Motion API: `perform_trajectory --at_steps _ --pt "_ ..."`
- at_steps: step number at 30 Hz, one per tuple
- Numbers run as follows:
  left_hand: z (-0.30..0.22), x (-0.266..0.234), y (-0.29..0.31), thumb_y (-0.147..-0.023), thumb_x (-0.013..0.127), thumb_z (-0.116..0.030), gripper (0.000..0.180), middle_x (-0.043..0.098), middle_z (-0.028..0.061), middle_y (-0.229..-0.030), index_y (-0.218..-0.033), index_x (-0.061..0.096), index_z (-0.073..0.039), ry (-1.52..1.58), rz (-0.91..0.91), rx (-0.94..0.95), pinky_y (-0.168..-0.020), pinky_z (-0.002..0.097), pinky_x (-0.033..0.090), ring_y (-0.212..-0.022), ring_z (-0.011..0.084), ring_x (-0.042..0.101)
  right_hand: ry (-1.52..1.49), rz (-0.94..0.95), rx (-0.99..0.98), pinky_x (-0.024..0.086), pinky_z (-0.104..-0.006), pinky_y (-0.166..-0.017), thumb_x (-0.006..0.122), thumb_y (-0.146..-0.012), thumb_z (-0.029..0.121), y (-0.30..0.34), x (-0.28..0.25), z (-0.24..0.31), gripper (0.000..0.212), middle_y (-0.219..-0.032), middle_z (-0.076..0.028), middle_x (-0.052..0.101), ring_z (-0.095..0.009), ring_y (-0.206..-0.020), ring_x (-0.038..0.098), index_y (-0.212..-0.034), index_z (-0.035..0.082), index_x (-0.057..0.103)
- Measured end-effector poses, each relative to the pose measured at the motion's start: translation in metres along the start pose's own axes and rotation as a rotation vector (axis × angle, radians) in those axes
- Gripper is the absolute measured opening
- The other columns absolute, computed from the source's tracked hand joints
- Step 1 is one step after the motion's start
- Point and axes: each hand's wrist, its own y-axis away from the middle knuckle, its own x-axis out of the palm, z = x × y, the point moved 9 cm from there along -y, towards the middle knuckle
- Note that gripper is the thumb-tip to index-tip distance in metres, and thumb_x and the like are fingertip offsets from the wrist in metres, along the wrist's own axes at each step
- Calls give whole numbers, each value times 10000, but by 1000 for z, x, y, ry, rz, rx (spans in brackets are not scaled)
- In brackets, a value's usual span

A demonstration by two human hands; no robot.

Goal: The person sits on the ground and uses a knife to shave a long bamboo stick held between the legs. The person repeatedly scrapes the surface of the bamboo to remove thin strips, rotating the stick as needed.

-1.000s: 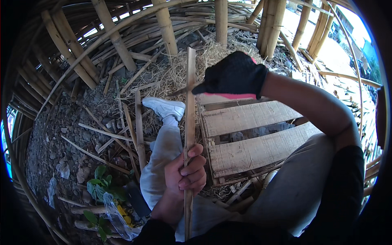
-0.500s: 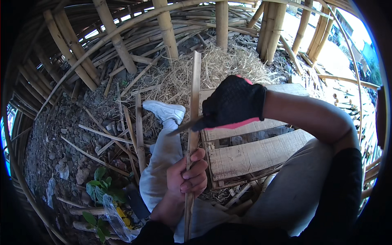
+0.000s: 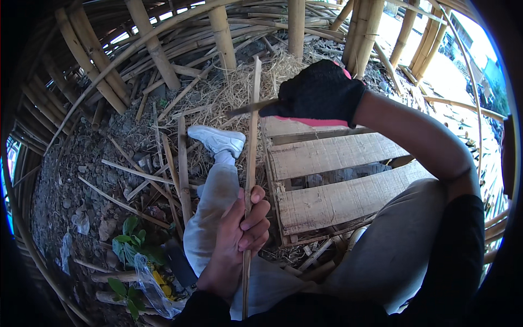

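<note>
The bamboo strip (image 3: 251, 144) stands nearly upright in front of the person, its lower part wrapped in the bare left hand (image 3: 233, 226), fingers curled tight around it. Higher up, the right hand (image 3: 321, 90), in a black and pink glove, is clenched on a knife (image 3: 239, 110), whose dark blade crosses the strip just left of the glove. Any marking on the white shoe (image 3: 219, 140) is too small to read from here.

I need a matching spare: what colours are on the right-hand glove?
The glove is black with a pinkish-red lower edge, clearest in the head view.
</note>
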Motion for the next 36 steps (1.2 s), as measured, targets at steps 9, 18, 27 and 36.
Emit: perform_trajectory --at_steps 9,18,27,36 --pt "-5 -3 3 -1115 329 -451 353 364 -58 -643 -1099 433 -114 -68 -50 38 -310 193 250 -367 31 320 43 115 16 542 -417 -587 509 -965 626 -1 12 -3 554 -708 -77 685 -298 -622 680 -830 136 731" --pt "-1 -3 -1 -1112 343 -456 351 356 -54 -642 -1095 430 -116 -222 -99 28 -327 199 248 -381 36 305 89 207 107 581 -459 -770 251 -1014 722 -8 4 -21 809 -772 -150 716 -344 -756 708 -822 117 751" --pt "-8 -5 5 -1100 383 -477 355 351 -56 -644 -1094 444 -127 -295 -148 65 -339 204 267 -395 36 319 -59 197 34 558 -457 -715 395 -1011 654 4 19 -7 649 -744 -122 709 -315 -750 713 -861 133 751" --pt "-6 -10 5 -1102 394 -460 359 380 -37 -656 -1129 488 -115 -508 -278 62 -369 213 279 -413 46 344 63 173 89 556 -441 -667 402 -1005 668 -3 16 -9 690 -663 -143 667 -322 -707 709 -756 109 720"
